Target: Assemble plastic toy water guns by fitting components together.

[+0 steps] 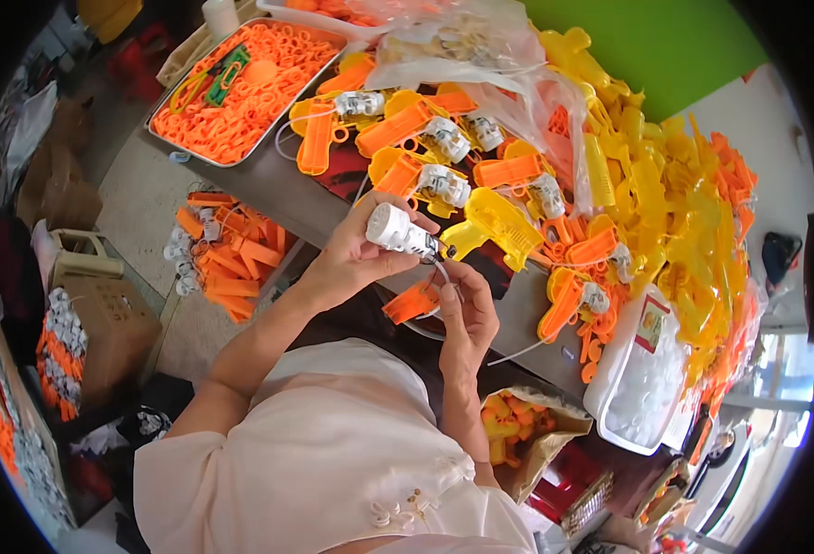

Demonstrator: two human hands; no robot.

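Observation:
My left hand (356,254) is closed round a white cylindrical pump unit (390,227) with dark markings, tilted over the table's front edge. A thin clear tube (441,270) comes off its lower end, and the fingers of my right hand (467,314) pinch this tube. Beneath it an orange plastic piece (412,302) hangs between my hands, apparently on the same tube. Just beyond my hands lies a yellow toy-gun half shell (495,226). Past it rest several yellow shells fitted with white units (444,185) and orange parts (398,127).
A metal tray of small orange rings (278,88) stands at the far left. Yellow shells (665,194) are heaped on the right, behind a white tub of clear pieces (642,388). Orange parts with white units (236,249) sit left, below the table. An open bag (541,434) stands low at right.

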